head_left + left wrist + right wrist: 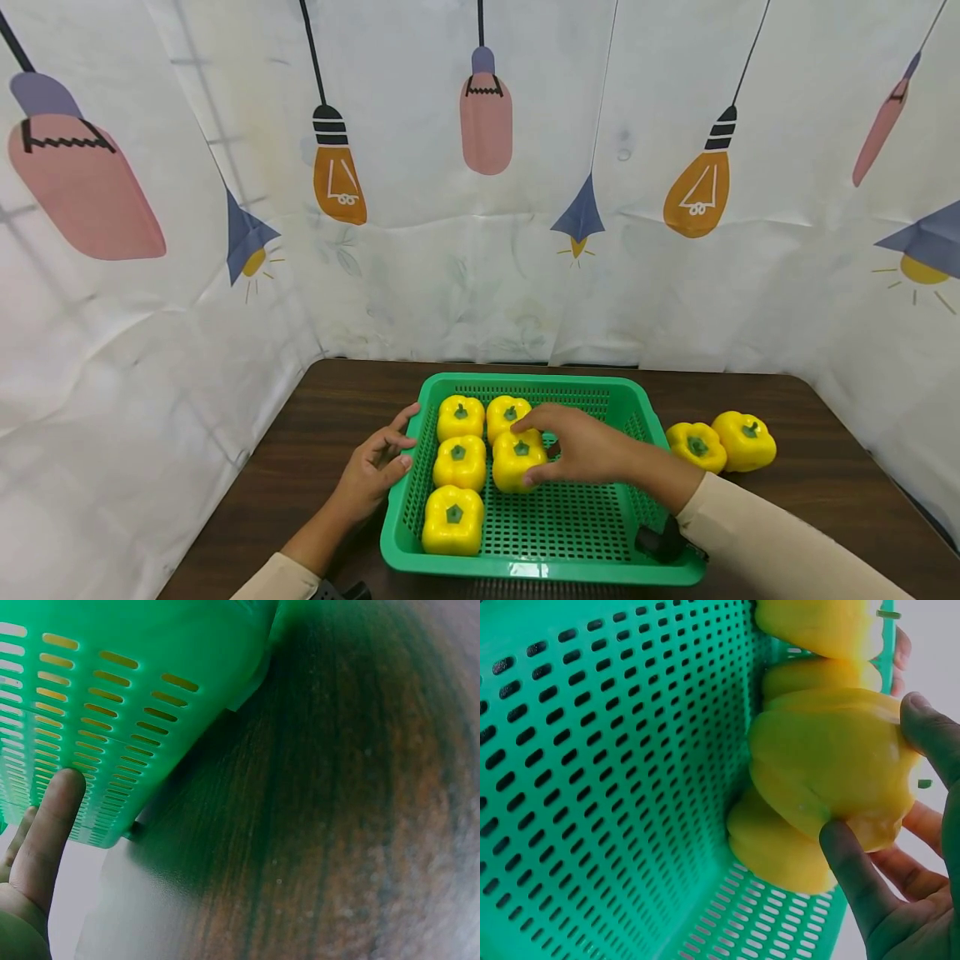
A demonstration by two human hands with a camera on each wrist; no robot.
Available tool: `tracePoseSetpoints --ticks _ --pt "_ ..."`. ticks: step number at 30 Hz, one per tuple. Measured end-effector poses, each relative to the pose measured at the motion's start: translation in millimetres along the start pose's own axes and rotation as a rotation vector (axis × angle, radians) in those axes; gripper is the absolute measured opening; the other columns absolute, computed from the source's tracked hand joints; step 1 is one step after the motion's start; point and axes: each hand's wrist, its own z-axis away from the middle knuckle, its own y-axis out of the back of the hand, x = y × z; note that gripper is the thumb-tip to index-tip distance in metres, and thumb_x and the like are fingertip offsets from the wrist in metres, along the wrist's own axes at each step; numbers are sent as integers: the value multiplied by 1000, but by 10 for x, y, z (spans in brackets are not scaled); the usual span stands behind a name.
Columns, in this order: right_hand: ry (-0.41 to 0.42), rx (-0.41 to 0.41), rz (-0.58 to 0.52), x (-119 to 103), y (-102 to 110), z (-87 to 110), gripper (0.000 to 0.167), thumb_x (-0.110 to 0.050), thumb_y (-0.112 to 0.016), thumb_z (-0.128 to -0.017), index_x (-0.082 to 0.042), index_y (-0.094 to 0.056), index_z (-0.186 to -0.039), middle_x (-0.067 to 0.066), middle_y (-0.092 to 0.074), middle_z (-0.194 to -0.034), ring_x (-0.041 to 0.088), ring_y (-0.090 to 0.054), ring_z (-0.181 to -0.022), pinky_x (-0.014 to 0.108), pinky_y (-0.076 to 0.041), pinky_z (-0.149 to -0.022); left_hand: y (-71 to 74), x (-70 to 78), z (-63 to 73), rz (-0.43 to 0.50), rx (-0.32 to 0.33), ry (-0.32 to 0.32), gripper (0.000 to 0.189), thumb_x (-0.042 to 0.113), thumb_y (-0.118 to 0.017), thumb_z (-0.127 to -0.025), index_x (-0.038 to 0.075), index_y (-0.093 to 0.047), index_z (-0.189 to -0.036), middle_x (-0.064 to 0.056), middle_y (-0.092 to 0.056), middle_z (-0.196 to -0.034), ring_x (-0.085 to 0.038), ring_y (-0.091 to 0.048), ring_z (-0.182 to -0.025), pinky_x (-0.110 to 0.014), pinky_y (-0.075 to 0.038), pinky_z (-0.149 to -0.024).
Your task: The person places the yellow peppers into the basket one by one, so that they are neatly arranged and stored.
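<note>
In the head view, my right hand [581,446] grips a yellow bell pepper [516,460] between thumb and fingers inside the green basket [555,569]. The right wrist view shows that bell pepper [832,757] close up, with fingertips on its sides. Three more peppers line the basket's left side, one of them the front pepper [453,533]. Another pepper [507,412] sits just behind the held one. My left hand [375,467] rests against the basket's left rim with fingers extended; one finger [52,825] touches the slotted outer wall in the left wrist view.
Two yellow bell peppers lie on the dark wooden table [810,517] right of the basket, a nearer pepper [696,447] and a farther pepper [744,442]. A white printed curtain [465,275] surrounds the table. A black wrist device [662,543] overlaps the basket's front right corner.
</note>
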Motion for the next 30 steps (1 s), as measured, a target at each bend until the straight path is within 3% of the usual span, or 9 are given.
tracePoseSetpoints --ticks 4,13,20,30 --pt "2 4 20 9 -38 -20 63 -44 -83 -86 -19 -61 -140 0 -54 -142 20 -56 -120 34 -58 -84 -10 19 -3 -5 3 3 21 -14 -47 -98 -9 -54 -117 -20 -31 -163 -15 -27 -151 -25 -36 -112" --pt "3 3 76 1 -84 -40 63 -47 -82 -86 -19 -61 -139 0 -54 -142 19 -56 -120 25 -55 -81 -29 33 -3 -5 4 6 20 -14 -47 -98 -10 -53 -117 -23 -30 -163 -16 -26 -152 -24 -33 -114" --pt "13 21 156 -16 -102 -69 62 -47 -81 -87 -20 -62 -139 -3 -56 -140 16 -56 -119 34 -54 -89 -25 36 -10 2 11 17 19 -14 -47 -98 -10 -54 -116 -21 -31 -163 -16 -26 -152 -25 -34 -113" --pt "-4 41 171 -33 -137 -85 61 -49 -82 -85 -20 -63 -136 -2 -54 -137 17 -56 -117 39 -53 -93 -20 35 -12 -1 5 -1 19 -14 -47 -98 -10 -53 -116 -23 -30 -162 -16 -27 -152 -25 -36 -112"
